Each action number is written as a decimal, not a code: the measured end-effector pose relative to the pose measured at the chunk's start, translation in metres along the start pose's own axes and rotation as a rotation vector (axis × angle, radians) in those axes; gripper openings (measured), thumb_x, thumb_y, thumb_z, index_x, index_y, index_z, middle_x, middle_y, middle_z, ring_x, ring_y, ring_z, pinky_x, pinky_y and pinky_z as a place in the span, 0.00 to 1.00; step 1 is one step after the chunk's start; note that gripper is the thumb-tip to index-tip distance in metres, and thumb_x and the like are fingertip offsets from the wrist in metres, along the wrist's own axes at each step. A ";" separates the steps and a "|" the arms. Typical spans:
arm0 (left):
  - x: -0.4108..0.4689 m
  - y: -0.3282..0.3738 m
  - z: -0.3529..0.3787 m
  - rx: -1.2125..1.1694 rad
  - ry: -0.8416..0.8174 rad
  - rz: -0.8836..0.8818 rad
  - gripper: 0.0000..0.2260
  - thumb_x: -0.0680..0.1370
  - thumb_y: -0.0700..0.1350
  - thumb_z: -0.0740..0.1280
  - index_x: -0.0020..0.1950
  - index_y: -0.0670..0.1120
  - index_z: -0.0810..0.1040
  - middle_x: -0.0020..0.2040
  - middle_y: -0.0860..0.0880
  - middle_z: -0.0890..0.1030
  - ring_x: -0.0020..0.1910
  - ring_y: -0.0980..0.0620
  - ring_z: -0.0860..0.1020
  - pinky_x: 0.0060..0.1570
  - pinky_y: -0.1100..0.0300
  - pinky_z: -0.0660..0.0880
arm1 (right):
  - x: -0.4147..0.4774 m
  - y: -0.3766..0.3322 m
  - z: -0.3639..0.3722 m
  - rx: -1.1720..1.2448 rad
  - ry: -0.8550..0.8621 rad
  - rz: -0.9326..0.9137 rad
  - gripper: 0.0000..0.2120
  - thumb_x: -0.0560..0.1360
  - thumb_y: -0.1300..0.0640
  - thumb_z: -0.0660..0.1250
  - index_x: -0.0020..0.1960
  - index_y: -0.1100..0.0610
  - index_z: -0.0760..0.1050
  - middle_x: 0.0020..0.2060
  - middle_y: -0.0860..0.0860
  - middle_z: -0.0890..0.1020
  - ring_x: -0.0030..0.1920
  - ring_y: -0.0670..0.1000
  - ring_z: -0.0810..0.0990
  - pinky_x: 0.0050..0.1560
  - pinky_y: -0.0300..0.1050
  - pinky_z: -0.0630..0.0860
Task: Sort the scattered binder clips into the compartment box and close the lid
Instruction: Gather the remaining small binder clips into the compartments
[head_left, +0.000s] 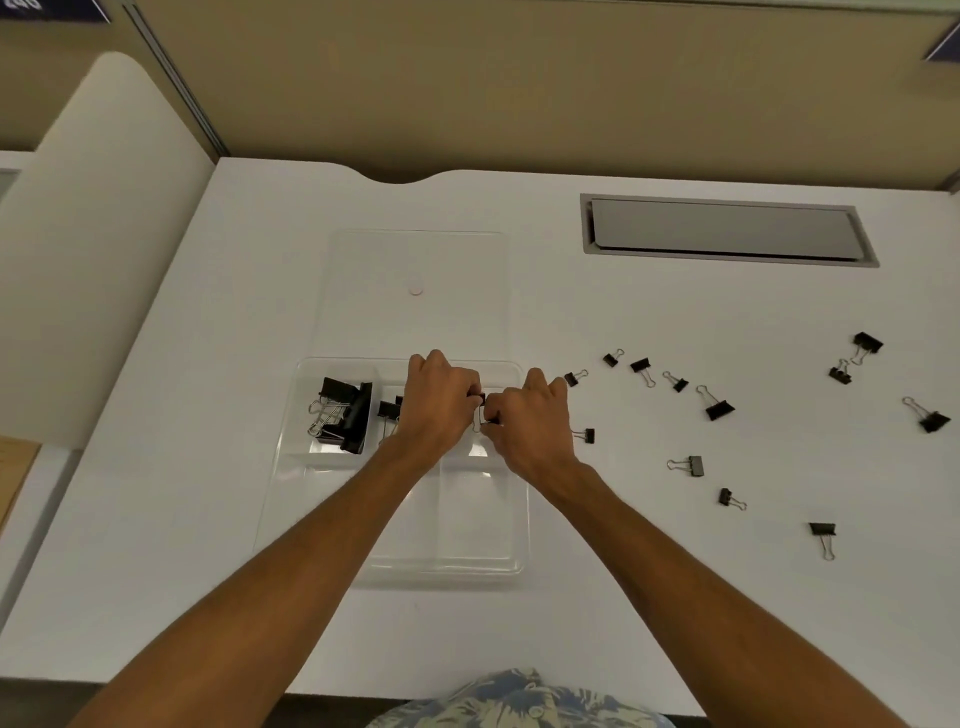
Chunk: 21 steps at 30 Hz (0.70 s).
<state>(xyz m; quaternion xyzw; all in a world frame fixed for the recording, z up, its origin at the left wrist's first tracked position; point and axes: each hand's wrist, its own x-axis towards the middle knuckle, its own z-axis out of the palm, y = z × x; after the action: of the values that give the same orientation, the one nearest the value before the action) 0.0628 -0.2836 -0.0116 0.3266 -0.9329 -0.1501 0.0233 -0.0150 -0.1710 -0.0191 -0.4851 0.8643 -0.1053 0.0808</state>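
**Twelve clips still loose, one in both hands**

Quick count: twelve black binder clips (717, 404) with silver wire handles are scattered on the white table (156, 519), all to the right of the clear compartment box (483, 519). They're mixed sizes. The box's lid (415, 260) is open and lies flat on the far side.

The far-left compartment holds a heap of big clips (345, 413), too tangled to count. At least two medium ones (388, 410) sit in the next compartment, partly hidden by the wrist.

Both hands are over the far row of the box. The left hand (436, 400) and right hand (530, 426) have curled fingers pinching one small clip (480, 402) between them, black body on the far side and wire loop pointing near.
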 end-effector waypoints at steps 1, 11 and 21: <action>0.000 0.000 0.001 0.011 -0.005 0.019 0.07 0.79 0.49 0.66 0.52 0.51 0.83 0.46 0.47 0.79 0.54 0.49 0.71 0.56 0.58 0.61 | 0.000 0.000 0.000 -0.028 0.004 -0.003 0.06 0.75 0.50 0.69 0.40 0.49 0.82 0.31 0.47 0.81 0.47 0.53 0.70 0.47 0.49 0.60; 0.004 -0.001 0.004 0.055 -0.068 0.119 0.10 0.81 0.46 0.63 0.58 0.50 0.82 0.49 0.49 0.84 0.55 0.49 0.73 0.57 0.56 0.64 | 0.000 0.016 -0.002 0.138 0.085 -0.059 0.13 0.72 0.63 0.72 0.53 0.50 0.83 0.39 0.48 0.85 0.47 0.54 0.71 0.46 0.46 0.60; -0.019 0.049 0.002 -0.354 0.213 0.052 0.09 0.79 0.39 0.65 0.55 0.47 0.82 0.54 0.50 0.83 0.56 0.49 0.75 0.59 0.58 0.64 | -0.034 0.070 -0.027 0.617 0.243 0.282 0.09 0.77 0.61 0.64 0.52 0.53 0.82 0.47 0.46 0.84 0.51 0.48 0.75 0.51 0.42 0.74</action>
<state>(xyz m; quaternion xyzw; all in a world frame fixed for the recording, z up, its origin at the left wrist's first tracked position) 0.0477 -0.2354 0.0023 0.3075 -0.8922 -0.2757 0.1828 -0.0610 -0.1036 -0.0103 -0.2977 0.8537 -0.4058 0.1337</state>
